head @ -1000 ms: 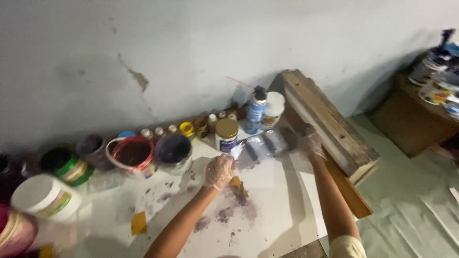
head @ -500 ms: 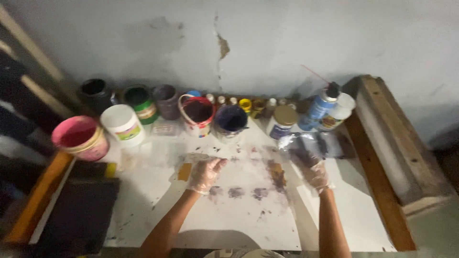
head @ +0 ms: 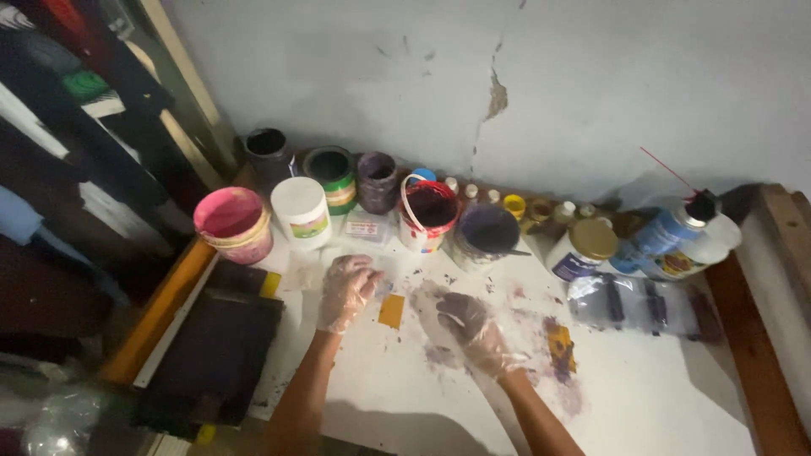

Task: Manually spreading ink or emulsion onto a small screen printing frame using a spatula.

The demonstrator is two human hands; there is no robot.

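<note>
Gloves of thin clear plastic are worn on both hands, which are stretched over a stained white tabletop point(head: 659, 397). A small yellow card point(head: 391, 311) lies flat on the tabletop between the two hands, just right of the left hand point(head: 345, 291) and left of the right hand point(head: 473, 331). The left hand is seen to be the nearer of the two, almost touching the card's upper corner. The card's long axis runs roughly away from the person, tilted slightly, with its far end pointing toward the red-rimmed pot point(head: 429, 215) in the row along the wall. The left grip is drawn partly together, thumb and fingertips close at the far end; whether something small is pinched there cannot be told. The right grip is held apart, fingers spread loosely over a purple smear, with nothing clasped. A second yellow piece point(head: 561, 348) lies right of the right hand, well apart from the first.
</note>
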